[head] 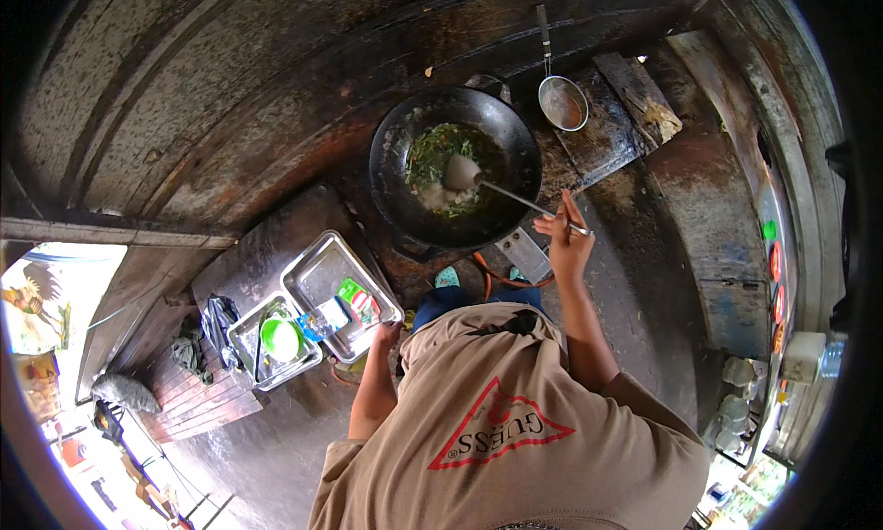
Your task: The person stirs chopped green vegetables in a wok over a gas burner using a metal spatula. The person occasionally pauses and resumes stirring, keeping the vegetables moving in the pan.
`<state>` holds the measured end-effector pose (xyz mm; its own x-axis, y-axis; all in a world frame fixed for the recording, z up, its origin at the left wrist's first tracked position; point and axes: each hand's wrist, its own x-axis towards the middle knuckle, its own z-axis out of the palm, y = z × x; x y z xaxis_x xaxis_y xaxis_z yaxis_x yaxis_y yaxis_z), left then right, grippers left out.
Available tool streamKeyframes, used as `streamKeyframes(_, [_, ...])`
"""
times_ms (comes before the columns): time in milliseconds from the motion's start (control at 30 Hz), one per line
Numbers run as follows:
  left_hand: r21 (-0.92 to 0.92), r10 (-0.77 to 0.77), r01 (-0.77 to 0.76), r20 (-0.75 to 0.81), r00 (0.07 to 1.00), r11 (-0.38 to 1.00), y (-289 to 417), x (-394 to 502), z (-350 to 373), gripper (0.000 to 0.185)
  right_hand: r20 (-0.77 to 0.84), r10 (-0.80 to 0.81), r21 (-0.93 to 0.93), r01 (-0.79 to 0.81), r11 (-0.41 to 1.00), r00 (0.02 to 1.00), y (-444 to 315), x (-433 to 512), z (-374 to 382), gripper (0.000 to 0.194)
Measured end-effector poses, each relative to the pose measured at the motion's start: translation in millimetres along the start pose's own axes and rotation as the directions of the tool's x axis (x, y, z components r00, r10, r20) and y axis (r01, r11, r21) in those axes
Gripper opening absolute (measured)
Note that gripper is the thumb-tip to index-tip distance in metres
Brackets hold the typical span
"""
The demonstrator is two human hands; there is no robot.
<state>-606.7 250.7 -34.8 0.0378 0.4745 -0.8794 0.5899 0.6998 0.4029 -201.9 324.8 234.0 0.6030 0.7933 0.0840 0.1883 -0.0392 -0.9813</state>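
Observation:
A long-handled metal wok spatula [514, 196] is in my right hand [570, 237], gripped near the end of its handle with one finger extended. Its blade [461, 173] dips into chopped green leaves and liquid [445, 147] inside a large dark wok [393, 192]. Pale lumps of food lie close to the blade. At the lower right corner of a rectangular metal tray [310, 268] is my left hand [389, 332], touching the rim; its fingers are mostly hidden. Green-and-red [359, 300] and blue-and-white packets [324, 320] lie in the tray.
A smaller metal tray [265, 378] with a green bowl [280, 339] adjoins the large one. Right of the wok lies a wire-mesh strainer [563, 104]. A gas stove's control box [524, 253] and orange hose [487, 282] sit below. Wooden walls [227, 109] curve behind.

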Motion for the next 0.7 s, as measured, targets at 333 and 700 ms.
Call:
streamKeyframes(333, [-0.020, 0.015, -0.015, 0.011, 1.000, 1.000, -26, 16, 5, 0.029, -0.060, -0.114, -0.019, 0.113, 0.993, 0.992, -14, 14, -17, 0.045])
streamKeyframes(700, [-0.062, 0.008, -0.007, 0.009, 1.000, 0.998, 2, 5, 5, 0.032, 0.085, -0.109, -0.072, 0.115, 0.991, 0.990, -11, -16, 7, 0.040])
